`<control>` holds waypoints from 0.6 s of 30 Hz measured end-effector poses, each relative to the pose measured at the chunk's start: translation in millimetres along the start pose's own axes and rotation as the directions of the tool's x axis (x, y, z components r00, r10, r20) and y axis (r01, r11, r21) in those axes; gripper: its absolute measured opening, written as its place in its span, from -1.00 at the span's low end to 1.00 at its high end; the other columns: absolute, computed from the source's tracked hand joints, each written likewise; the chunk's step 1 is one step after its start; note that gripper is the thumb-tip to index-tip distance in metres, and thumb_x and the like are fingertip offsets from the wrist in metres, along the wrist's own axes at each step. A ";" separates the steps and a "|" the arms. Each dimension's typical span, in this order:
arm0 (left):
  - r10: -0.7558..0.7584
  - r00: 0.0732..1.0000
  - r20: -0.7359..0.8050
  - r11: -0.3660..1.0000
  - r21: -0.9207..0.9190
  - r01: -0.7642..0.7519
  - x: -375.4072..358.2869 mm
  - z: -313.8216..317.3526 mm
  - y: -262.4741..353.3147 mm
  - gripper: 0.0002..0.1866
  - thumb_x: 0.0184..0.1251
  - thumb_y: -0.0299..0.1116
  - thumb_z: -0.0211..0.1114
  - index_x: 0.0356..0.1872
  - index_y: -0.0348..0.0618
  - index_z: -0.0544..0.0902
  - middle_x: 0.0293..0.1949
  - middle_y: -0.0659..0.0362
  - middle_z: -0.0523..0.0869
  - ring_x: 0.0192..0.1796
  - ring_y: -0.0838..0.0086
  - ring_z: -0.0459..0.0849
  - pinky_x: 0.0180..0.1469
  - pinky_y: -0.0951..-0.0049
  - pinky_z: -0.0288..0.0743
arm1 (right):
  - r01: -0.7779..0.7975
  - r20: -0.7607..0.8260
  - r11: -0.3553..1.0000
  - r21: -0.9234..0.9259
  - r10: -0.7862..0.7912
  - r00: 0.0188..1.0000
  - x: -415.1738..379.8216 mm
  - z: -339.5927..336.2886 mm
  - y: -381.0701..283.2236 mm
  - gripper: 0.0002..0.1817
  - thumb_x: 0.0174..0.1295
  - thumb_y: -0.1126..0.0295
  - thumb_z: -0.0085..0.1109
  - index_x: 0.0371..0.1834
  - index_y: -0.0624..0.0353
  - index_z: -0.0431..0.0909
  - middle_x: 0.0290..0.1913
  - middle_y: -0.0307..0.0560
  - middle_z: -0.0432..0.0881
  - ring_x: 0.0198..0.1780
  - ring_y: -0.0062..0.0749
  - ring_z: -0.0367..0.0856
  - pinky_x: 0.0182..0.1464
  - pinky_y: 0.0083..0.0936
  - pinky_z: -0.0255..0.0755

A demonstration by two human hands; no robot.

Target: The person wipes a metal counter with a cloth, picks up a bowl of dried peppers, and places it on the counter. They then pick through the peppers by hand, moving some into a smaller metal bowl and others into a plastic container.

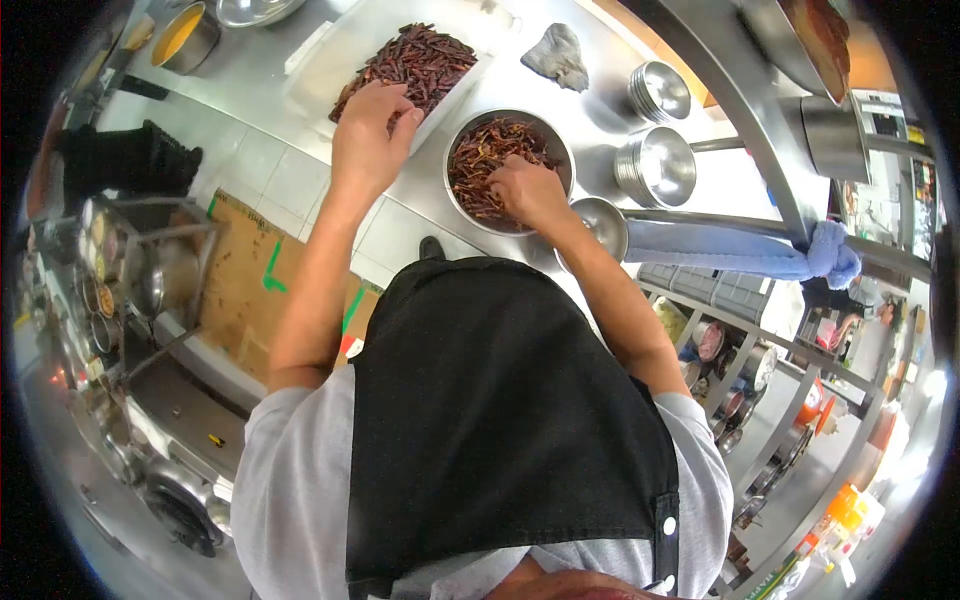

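Whole dried red chilies [428, 62] lie heaped in a pale plastic tray [312, 92] on the steel counter. My left hand [370, 135] rests at the near edge of that heap, thumb apart from the bent fingers, with nothing visible between them. To the right stands a round steel bowl [571, 165] filled with thin dried chili pieces [490, 150], some yellowish. Inside it, my right hand [528, 190] has its fingers pinched together down among the pieces; the fingertips are partly hidden.
A crumpled grey cloth [557, 57] lies behind the bowl. Stacked steel bowls [665, 165] stand at the right, near a metal rail with a blue towel [715, 248]. A pot of orange liquid [185, 40] sits far left. Shelves with pans are lower right.
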State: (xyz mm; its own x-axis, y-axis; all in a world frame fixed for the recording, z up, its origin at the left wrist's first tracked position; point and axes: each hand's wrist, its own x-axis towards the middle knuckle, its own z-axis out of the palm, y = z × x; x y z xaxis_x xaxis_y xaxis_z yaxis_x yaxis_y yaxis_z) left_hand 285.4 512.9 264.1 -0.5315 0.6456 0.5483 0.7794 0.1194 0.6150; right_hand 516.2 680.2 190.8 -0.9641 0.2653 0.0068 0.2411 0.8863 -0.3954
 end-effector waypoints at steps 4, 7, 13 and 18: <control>-0.038 0.994 -0.107 0.995 -0.094 0.028 -15.9 -2.6 23.7 -0.89 0.33 -0.45 0.41 -0.20 -0.25 0.74 -0.05 -0.04 0.80 0.00 0.06 0.76 0.10 0.15 0.62 | -0.158 -0.059 0.914 0.375 0.193 0.979 -1.1 -11.5 12.7 -0.84 0.32 0.33 0.34 -0.19 0.18 0.78 -0.30 -0.05 0.70 -0.23 -0.15 0.72 -0.16 -0.25 0.57; -0.204 0.978 -0.034 0.899 -0.402 0.173 -31.6 8.6 46.7 -0.91 0.42 -0.49 0.37 -0.15 -0.26 0.74 -0.13 0.06 0.82 -0.19 0.34 0.77 -0.13 0.40 0.64 | -0.421 0.097 0.590 0.689 0.501 0.860 -11.6 -28.8 12.1 -0.83 0.42 0.37 0.30 -0.14 0.24 0.76 -0.45 -0.25 0.59 -0.38 -0.55 0.57 -0.34 -0.49 0.46; -0.451 0.825 0.342 0.619 -0.546 0.565 -61.2 79.7 56.8 -0.81 0.45 -0.47 0.38 0.00 -0.32 0.71 -0.18 0.12 0.80 -0.15 0.53 0.72 -0.06 0.51 0.59 | -0.161 0.285 -0.263 0.951 0.550 0.785 -25.4 -36.7 33.1 -0.81 0.54 0.31 0.22 0.03 0.17 0.63 -0.31 -0.26 0.58 -0.45 -0.58 0.45 -0.49 -0.61 0.23; -0.441 0.634 0.635 0.221 -0.608 0.763 -55.1 103.6 80.2 -0.63 0.54 -0.39 0.32 0.27 -0.28 0.63 -0.10 0.16 0.79 -0.06 0.48 0.73 -0.02 0.47 0.60 | -0.019 0.263 -0.407 0.913 0.552 0.791 -34.4 -50.2 13.9 -0.78 0.51 0.27 0.27 0.01 0.20 0.62 -0.32 -0.26 0.57 -0.43 -0.56 0.45 -0.47 -0.62 0.21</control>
State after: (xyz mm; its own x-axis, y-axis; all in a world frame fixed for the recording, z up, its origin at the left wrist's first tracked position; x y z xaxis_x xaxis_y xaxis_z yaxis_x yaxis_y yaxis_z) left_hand 411.6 565.0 224.5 -0.4699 0.8360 -0.2833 -0.4349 0.0600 0.8985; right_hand 558.3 702.4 231.1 -0.6587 0.5997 -0.4543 -0.1814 -0.7126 -0.6777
